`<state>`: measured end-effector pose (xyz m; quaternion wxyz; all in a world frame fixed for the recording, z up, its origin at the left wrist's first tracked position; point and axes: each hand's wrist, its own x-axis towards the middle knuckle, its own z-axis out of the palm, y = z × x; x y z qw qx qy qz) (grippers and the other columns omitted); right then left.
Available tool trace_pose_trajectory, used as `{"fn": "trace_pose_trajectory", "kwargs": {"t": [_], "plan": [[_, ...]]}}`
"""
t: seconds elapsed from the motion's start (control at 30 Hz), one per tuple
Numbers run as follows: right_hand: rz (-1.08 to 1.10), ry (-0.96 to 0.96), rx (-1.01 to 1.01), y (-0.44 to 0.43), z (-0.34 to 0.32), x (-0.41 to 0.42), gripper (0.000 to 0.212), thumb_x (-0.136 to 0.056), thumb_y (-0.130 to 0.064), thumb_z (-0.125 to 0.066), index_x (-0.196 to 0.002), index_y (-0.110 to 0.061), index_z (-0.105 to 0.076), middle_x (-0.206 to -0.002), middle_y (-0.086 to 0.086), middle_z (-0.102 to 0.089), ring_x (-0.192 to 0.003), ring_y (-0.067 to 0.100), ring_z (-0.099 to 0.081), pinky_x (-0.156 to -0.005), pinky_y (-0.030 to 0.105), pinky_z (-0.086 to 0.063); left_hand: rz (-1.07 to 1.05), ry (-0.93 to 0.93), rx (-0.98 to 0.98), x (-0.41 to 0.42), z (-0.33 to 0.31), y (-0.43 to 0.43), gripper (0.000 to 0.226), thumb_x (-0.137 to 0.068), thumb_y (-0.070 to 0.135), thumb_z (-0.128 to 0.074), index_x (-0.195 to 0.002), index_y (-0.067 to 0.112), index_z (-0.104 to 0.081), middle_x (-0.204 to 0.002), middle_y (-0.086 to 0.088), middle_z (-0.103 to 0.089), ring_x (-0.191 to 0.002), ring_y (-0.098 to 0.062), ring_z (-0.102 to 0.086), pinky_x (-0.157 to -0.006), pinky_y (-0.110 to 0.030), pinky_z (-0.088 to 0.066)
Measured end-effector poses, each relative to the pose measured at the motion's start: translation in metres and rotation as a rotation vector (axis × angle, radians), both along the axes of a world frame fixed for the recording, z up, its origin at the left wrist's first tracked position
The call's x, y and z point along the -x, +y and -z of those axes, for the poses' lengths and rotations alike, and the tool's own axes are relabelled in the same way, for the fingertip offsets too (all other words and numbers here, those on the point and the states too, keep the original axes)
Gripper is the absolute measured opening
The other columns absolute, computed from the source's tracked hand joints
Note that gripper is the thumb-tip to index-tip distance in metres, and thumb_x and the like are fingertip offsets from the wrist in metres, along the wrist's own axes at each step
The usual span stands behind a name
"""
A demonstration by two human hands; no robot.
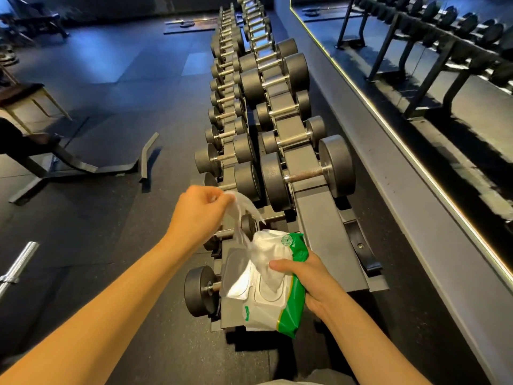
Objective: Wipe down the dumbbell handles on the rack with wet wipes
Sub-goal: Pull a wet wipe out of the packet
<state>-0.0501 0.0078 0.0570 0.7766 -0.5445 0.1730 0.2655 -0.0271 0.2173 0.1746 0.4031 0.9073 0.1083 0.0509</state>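
Head view has the left hand (198, 215) with its grip pinched narrow on the top of a wet wipe (241, 212), which hangs as a thin, translucent strip down to the mouth of the pack of wet wipes (266, 298). Whether its tail is free of the pack I cannot tell. The right hand (313, 284) has its grip wrapped round the green edge of the pack, thumb pressed on the bunched sheet at the opening, with the flip lid (232, 270) standing open to the left. The wipe looks light, limp and damp, and is likely to cling or tear if yanked, so it wants a pinch near a corner and then bunching into the palm. The pack is soft and will crumple. The nearest dumbbell handle (304, 177) on the upper tier of the rack (319, 218) is a stiff metal bar between heavy round heads, best wrapped with the wipe where it lies in its cradle. Dark rubber floor (111, 218) lies beneath. A mirror (416, 79) lines the right wall, a bench (69, 162) stands to the left, and a barbell sleeve (20, 262) lies near the left edge.
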Motion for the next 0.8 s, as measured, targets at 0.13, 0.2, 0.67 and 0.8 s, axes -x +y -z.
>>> {"fn": "trace_pose_trajectory", "kwargs": {"t": [0.13, 0.2, 0.67, 0.8], "plan": [[0.073, 0.024, 0.003, -0.004, 0.005, -0.004, 0.049, -0.073, 0.01, -0.08, -0.118, -0.004, -0.068, -0.106, 0.022, -0.075, -0.098, 0.041, -0.072, -0.09, 0.055, -0.059, -0.071, -0.284, 0.193, 0.004, -0.016, 0.008, 0.028, -0.102, 0.02, -0.06, -0.085, 0.0, -0.071, -0.084, -0.015, -0.067, -0.073, -0.016, -0.062, -0.064, -0.012, -0.05], [0.103, 0.04, 0.016, -0.005, 0.006, -0.007, 0.049, -0.072, 0.008, -0.08, -0.118, -0.003, -0.068, -0.105, 0.021, -0.075, -0.097, 0.041, -0.073, -0.09, 0.055, -0.059, -0.137, -0.333, 0.432, 0.008, -0.022, 0.008, 0.024, -0.102, 0.018, -0.059, -0.082, 0.012, -0.07, -0.084, 0.001, -0.067, -0.08, -0.004, -0.063, -0.072, -0.016, -0.052], [0.217, 0.173, -0.13, -0.003, 0.006, -0.012, 0.05, -0.069, -0.011, -0.083, -0.118, -0.007, -0.073, -0.111, 0.021, -0.074, -0.105, 0.041, -0.071, -0.1, 0.062, -0.051, 0.151, 0.314, 0.194, 0.05, -0.005, -0.01, 0.022, -0.094, 0.001, -0.053, -0.103, 0.018, -0.063, -0.07, -0.004, -0.067, -0.053, -0.008, -0.06, -0.05, -0.021, -0.048], [0.206, 0.147, -0.134, 0.001, 0.004, -0.012, 0.064, -0.058, -0.017, -0.09, -0.119, -0.007, -0.073, -0.111, 0.022, -0.074, -0.103, 0.041, -0.072, -0.097, 0.061, -0.053, 0.352, 0.347, -0.002, 0.059, 0.026, -0.027, 0.018, -0.097, 0.031, -0.054, -0.107, 0.041, -0.065, -0.072, 0.003, -0.064, -0.058, -0.01, -0.054, -0.06, -0.031, -0.043]]}}
